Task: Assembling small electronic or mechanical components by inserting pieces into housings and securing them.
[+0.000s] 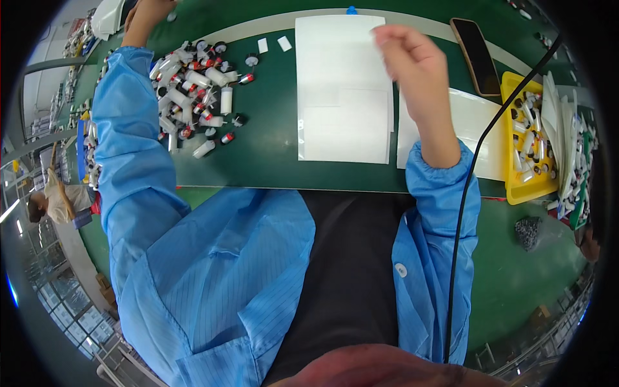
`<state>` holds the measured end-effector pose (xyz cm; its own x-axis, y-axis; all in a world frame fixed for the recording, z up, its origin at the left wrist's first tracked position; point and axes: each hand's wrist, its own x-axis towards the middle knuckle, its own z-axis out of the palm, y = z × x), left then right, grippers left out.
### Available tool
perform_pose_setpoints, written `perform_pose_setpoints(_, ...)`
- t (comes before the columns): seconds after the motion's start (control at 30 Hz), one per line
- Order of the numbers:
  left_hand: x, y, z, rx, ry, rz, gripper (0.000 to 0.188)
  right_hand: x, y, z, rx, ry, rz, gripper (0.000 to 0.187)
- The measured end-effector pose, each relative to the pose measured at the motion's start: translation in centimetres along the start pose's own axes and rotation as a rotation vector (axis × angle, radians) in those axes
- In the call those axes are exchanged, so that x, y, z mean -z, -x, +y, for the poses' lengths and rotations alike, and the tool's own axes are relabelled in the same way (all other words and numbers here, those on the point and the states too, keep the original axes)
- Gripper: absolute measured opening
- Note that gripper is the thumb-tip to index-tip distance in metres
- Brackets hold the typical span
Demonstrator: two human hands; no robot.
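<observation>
My left hand (149, 14) reaches to the far left, beside a white rounded object (107, 19); the frame's edge cuts it off and its finger pose is unclear. Bent and drawn together, the fingers of my right hand (418, 64) hover at the upper right of a stack of white sheets (345, 58). Anything pinched in them is too small to make out. Between my arms, on the left, lies a loose pile of small white cylindrical parts (196, 80) with black and red ends. Two small white rectangular pieces (284, 43) lie between pile and sheets.
A smartphone (476, 57) rests at the far right, above a yellow tray (512, 187) of similar small parts. A black cable (465, 187) runs past my right forearm. Another white sheet (477, 129) lies beside the tray. A person (61, 197) is at the left, away from the green table (258, 138).
</observation>
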<state>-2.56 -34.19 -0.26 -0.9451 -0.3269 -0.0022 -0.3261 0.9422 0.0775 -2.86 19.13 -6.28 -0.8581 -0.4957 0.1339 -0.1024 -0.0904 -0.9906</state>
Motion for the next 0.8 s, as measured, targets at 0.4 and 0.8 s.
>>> perform_pose_setpoints(0.4, -9.6, -4.9, 9.3, -0.208, -0.088, 0.080, 0.058, -2.1, 3.9, -0.7, 0.135, 0.957, -0.391, 0.019)
perform_pose_setpoints(0.8, -1.8, -1.4, 13.4, -0.065, 0.516, 0.220, 0.041, -1.9, 3.8, -1.4, 0.149, 1.005, -0.412, 0.021)
